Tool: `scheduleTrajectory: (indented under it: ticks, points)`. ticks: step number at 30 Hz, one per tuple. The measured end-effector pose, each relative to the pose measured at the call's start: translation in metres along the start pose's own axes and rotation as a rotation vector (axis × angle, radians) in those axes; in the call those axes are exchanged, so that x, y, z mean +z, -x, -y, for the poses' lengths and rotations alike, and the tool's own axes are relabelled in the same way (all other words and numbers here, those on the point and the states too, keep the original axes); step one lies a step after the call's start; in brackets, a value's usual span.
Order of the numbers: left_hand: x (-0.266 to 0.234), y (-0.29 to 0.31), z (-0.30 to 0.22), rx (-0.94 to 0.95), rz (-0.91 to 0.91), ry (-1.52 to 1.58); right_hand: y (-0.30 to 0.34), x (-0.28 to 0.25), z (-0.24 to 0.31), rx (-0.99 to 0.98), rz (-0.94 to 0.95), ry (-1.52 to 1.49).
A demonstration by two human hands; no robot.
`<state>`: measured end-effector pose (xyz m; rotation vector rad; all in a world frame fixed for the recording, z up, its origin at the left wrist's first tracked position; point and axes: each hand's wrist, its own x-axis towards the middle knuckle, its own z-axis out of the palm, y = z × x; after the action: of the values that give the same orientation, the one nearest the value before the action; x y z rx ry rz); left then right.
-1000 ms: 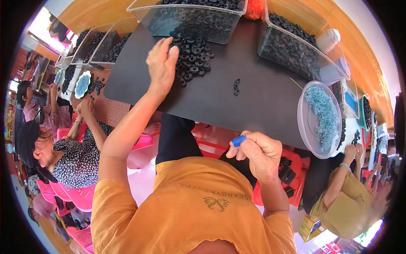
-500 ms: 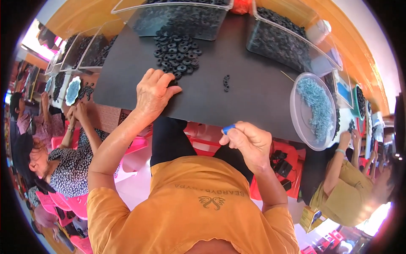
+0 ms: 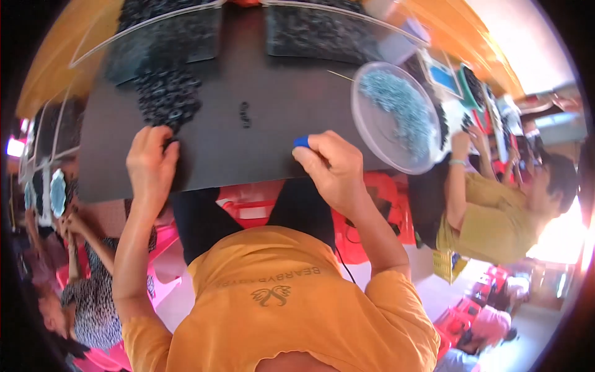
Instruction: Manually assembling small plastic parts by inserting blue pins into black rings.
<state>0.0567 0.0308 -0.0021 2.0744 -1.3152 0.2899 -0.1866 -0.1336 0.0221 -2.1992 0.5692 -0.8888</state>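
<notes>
Black notched parts (image 3: 166, 96) lie heaped on the dark bench (image 3: 279, 118), the near end of the heap just beyond the left hand (image 3: 150, 160), toward its 12 o'clock. I see that hand's fingers curled in toward the thumb with something dark between them, but I cannot tell whether it is clamped on a part. Over at its 3 o'clock is the right hand (image 3: 338, 167), thumb and forefinger drawn close around a blue piece (image 3: 301, 142); whether that is pinched or worn as a fingertip cover, I cannot tell from here.

What has just changed: the right hand has come up from over the lap to above the bench's near edge, and the left has drawn back from beside the heap to its near end. My view has swung round to the right as well. As I judge it, this puts both hands over the work surface, with loose parts within easy reach of the left.

Farther out, a short row of dark pieces (image 3: 245, 115) sits at the right hand's 10 o'clock, and a round clear tray (image 3: 375, 131) of pale blue bits (image 3: 403, 111) at its 2 o'clock. Clear bins (image 3: 180, 40) of dark parts stand at 12. A co-worker (image 3: 489, 217) sits toward 4.
</notes>
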Motion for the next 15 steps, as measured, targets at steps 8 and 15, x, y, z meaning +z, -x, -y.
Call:
scheduleTrajectory:
  ticks: [8, 15]
  points:
    - [-0.005, 0.005, -0.011, -0.118, 0.12, 0.252, -0.02, -0.092, -0.063, 0.206, -0.136, 0.553]
    - [0.003, 0.011, -0.031, -0.069, 0.145, 0.286, -0.041, -0.095, -0.094, 0.135, 0.084, 0.628]
